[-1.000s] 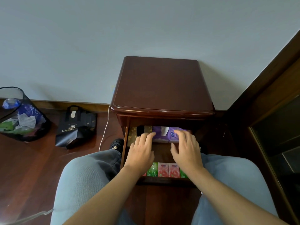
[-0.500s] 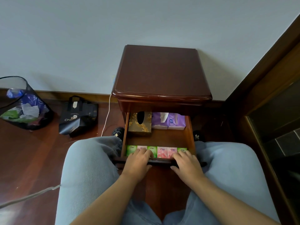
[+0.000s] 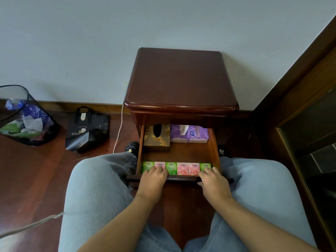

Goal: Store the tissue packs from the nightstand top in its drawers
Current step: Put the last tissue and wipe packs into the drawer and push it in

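Observation:
The dark wooden nightstand [image 3: 180, 79] has a bare top, and its upper drawer [image 3: 179, 153] stands pulled out. A row of several small green and pink tissue packs [image 3: 182, 168] lines the drawer's front. At the back lie a gold tissue box [image 3: 157, 136] and purple tissue packs [image 3: 190, 136]. My left hand [image 3: 154, 180] grips the drawer's front edge on the left, its fingers curled over the rim against the small packs. My right hand [image 3: 213, 181] grips the same edge on the right, thumb under the rim.
My knees in light jeans flank the drawer. On the floor to the left are a black mesh waste bin [image 3: 23, 120], a black paper bag [image 3: 87, 130] and a white cable [image 3: 119, 128]. A dark wooden cabinet [image 3: 309, 133] stands close on the right.
Both hands left the purple packs at the back of the drawer and came to its front edge. Over the last half second they have stayed on that edge.

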Available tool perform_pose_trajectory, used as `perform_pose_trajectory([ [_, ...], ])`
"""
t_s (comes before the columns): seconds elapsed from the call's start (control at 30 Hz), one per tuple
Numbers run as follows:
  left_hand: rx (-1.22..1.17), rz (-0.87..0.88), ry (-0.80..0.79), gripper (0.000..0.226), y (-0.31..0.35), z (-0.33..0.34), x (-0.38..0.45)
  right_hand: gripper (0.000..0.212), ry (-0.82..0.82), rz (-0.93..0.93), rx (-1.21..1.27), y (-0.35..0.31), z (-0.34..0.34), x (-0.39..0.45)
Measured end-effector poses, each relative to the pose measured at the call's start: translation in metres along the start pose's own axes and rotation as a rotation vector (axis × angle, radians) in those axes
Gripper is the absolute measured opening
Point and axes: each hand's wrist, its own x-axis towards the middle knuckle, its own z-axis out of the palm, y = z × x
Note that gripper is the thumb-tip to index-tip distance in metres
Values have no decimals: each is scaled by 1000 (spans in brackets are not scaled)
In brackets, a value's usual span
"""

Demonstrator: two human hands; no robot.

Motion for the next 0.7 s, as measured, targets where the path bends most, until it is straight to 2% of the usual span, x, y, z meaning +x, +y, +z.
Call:
perform_pose_trajectory([
  [0.3, -36, -17, 66, 37, -8, -7, 14, 36, 109, 64, 40, -4, -3, 13],
  [0.43, -52, -12, 121, 33, -10, -10, 23, 18, 238, 117, 200, -6, -6, 23],
  [0.7, -3, 106, 356, 18, -17, 2, 47, 22, 375, 159, 370, -7, 6, 49],
])
